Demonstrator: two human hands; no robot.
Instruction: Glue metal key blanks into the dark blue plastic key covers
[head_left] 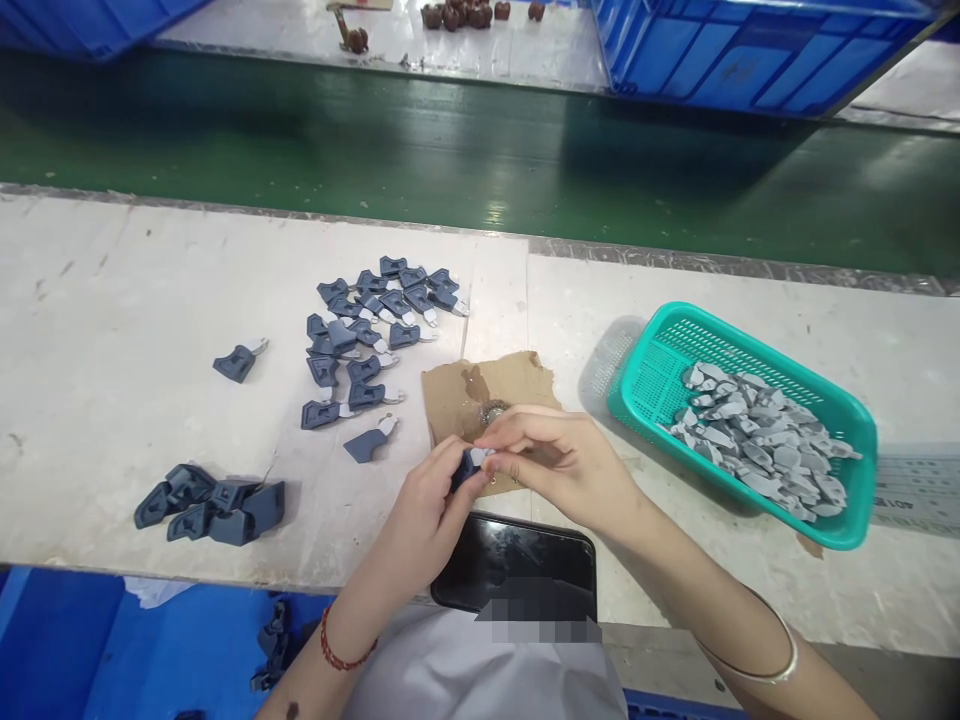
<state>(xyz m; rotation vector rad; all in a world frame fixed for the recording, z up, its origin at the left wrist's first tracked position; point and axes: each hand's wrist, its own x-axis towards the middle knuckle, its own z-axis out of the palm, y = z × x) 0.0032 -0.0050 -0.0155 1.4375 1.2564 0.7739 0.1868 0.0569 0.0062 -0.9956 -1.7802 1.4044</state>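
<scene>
As fingers (pixel 516 424) grip grey plastic (pixel 480 457), ragged cardboard (pixel 517 382)

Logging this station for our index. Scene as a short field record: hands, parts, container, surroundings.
Left hand: holds a dark blue-grey plastic part
Right hand: pinches a light-grey piece at that part
Seating: cannot tell
Two-tone assemblies: loose group on the worktable, left of the cardboard
Dark parts pile: near edge, left
Teal basket: right side, holds many light-grey pieces
Smartphone: near edge, below the hands
Beyond worktable: green strip, blue crates
</scene>
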